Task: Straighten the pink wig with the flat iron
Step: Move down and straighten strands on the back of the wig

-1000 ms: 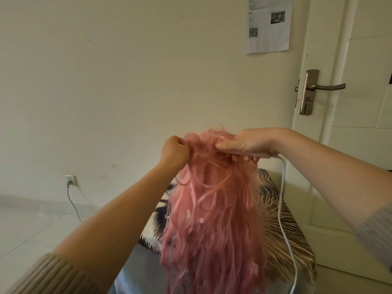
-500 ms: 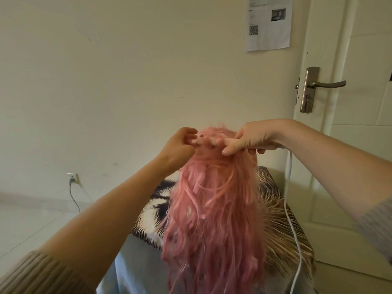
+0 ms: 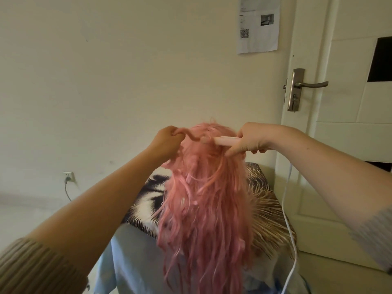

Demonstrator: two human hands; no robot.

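Two hands up at the crown of the pink wig (image 3: 203,198): left hand (image 3: 164,143) pinches a strand, right hand (image 3: 248,139) grips the flat iron (image 3: 226,141). Wig hangs over an animal-print blanket (image 3: 267,211), cream wall (image 3: 127,71) and door (image 3: 350,145) behind.

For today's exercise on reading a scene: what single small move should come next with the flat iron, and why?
Probably draw the pale pink flat iron, held by the right hand, slowly outward along the lock. Its tip already sits in the crown of the long pink wig, and the left hand pinches a curled strand there.
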